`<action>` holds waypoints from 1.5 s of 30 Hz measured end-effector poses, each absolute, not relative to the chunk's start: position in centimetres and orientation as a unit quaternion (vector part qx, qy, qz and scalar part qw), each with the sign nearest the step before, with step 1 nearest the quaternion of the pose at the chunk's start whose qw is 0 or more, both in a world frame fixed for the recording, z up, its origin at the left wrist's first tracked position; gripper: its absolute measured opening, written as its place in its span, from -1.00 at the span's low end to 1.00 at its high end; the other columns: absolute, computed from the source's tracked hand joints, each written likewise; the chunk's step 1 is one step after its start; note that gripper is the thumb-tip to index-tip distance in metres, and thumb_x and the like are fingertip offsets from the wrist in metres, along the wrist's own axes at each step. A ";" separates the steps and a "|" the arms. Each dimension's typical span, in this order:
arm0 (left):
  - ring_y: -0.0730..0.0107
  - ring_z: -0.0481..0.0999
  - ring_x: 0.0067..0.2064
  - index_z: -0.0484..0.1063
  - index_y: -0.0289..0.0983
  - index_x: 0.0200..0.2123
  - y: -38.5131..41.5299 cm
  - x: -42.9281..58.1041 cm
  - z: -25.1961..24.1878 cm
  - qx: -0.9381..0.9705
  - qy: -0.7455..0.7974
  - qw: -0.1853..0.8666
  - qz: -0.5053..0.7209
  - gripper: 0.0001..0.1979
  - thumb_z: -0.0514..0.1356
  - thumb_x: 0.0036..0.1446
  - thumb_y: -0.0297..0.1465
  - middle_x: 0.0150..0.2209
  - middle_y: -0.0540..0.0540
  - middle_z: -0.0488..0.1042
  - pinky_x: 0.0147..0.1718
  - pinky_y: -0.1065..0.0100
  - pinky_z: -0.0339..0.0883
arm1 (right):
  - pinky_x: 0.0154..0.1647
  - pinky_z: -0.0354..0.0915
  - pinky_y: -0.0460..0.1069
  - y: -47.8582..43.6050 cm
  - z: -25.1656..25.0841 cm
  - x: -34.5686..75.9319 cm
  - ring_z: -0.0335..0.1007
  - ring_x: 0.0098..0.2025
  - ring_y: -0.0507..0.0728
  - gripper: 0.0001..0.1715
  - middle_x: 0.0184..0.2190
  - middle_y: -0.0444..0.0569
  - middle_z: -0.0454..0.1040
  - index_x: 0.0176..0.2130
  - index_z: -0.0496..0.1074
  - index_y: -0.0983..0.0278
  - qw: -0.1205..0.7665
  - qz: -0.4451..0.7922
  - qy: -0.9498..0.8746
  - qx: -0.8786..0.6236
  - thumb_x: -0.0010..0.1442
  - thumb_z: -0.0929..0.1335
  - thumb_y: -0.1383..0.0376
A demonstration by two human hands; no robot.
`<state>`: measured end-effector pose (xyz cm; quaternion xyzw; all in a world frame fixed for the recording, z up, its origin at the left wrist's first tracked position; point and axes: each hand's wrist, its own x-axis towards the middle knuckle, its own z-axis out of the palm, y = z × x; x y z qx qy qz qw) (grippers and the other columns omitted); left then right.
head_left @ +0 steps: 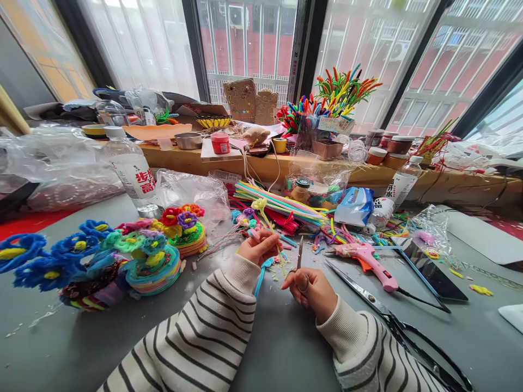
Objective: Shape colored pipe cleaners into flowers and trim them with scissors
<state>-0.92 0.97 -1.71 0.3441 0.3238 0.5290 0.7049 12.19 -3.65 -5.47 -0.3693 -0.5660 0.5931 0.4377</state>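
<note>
My left hand [258,249] is closed, its fingers pinched round a pale yellow pipe-cleaner flower [259,204], whose stem runs down into the grip. A bit of pink [254,234] shows at the same fingers. In my right hand [312,291], also closed, is a small pair of scissors [301,253] with the blades pointing up; the handles are mostly hidden by the fingers. The scissors are apart from the flower. Light scraps of fuzz [281,268] lie on the grey table between the two hands.
Pipe-cleaner flower pots [153,272] stand at the left. Beyond my hands lies a bundle of pipe cleaners [281,202]. To the right are a pink glue gun [363,258], large black-handled scissors [379,307] and a dark tablet [429,272]. A cluttered wooden ledge [183,163] runs behind.
</note>
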 end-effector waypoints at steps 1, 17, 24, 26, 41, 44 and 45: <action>0.61 0.37 -0.60 0.34 -0.34 -0.61 1.1 -1.0 -1.7 0.333 0.322 0.707 0.534 -0.78 0.30 -0.39 -0.40 -0.69 0.04 0.40 -0.59 0.58 0.23 | -0.72 -0.16 -0.14 -3.8 -5.4 12.1 -0.12 -0.74 -0.11 -0.31 -0.80 -0.22 0.05 -0.55 0.41 0.39 0.436 0.565 -0.594 -0.372 -0.15 0.17 -0.18; 0.66 0.26 -0.68 0.32 -0.34 -0.69 1.3 -0.9 -1.6 0.356 0.345 0.694 0.522 -0.74 0.33 -0.50 -0.36 -0.73 0.08 0.32 -0.68 0.57 0.16 | -0.51 0.08 -0.11 -4.6 -4.5 11.9 0.15 -0.55 0.01 -0.19 -0.68 -0.09 0.23 -0.65 0.38 0.35 0.313 0.441 -0.778 -0.319 -0.08 -0.01 -0.21; 0.66 0.22 -0.70 0.33 -0.35 -0.70 1.1 -0.9 -1.7 0.403 0.385 0.634 0.537 -0.77 0.30 -0.44 -0.35 -0.75 0.07 0.32 -0.70 0.55 0.08 | -0.55 0.06 -0.10 -4.6 -4.5 12.0 0.12 -0.60 0.00 -0.26 -0.73 -0.10 0.22 -0.74 0.34 0.34 0.319 0.449 -0.753 -0.360 -0.08 0.07 -0.19; 0.67 0.21 -0.70 0.32 -0.35 -0.72 1.1 -0.9 -1.7 0.403 0.390 0.621 0.548 -0.78 0.30 -0.42 -0.35 -0.75 0.07 0.31 -0.69 0.55 0.06 | -0.57 0.04 -0.11 -4.6 -4.5 11.9 0.10 -0.62 -0.01 -0.28 -0.75 -0.11 0.19 -0.76 0.32 0.34 0.329 0.446 -0.744 -0.372 -0.09 0.10 -0.18; 0.66 0.21 -0.71 0.26 -0.33 -0.73 1.5 -1.1 -1.8 0.363 0.412 0.587 0.595 -0.73 0.30 -0.45 -0.32 -0.73 0.07 0.34 -0.70 0.53 0.08 | -0.66 -0.04 -0.13 -4.4 -5.1 12.1 0.03 -0.67 -0.05 -0.21 -0.78 -0.13 0.17 -0.74 0.32 0.35 0.321 0.456 -0.731 -0.393 -0.15 0.04 -0.25; 0.67 0.21 -0.71 0.26 -0.33 -0.74 1.5 -1.0 -1.9 0.369 0.396 0.593 0.597 -0.74 0.30 -0.44 -0.34 -0.74 0.07 0.33 -0.70 0.53 0.08 | -0.66 -0.03 -0.14 -4.5 -4.9 12.1 0.07 -0.64 -0.04 -0.19 -0.77 -0.11 0.20 -0.74 0.33 0.36 0.291 0.454 -0.750 -0.382 -0.15 0.03 -0.25; 0.67 0.21 -0.71 0.27 -0.33 -0.74 1.5 -1.0 -1.9 0.371 0.392 0.594 0.597 -0.75 0.30 -0.43 -0.34 -0.74 0.07 0.33 -0.70 0.54 0.08 | -0.66 -0.03 -0.14 -4.5 -4.9 12.1 0.07 -0.64 -0.04 -0.19 -0.77 -0.10 0.20 -0.74 0.33 0.35 0.289 0.453 -0.752 -0.383 -0.16 0.03 -0.25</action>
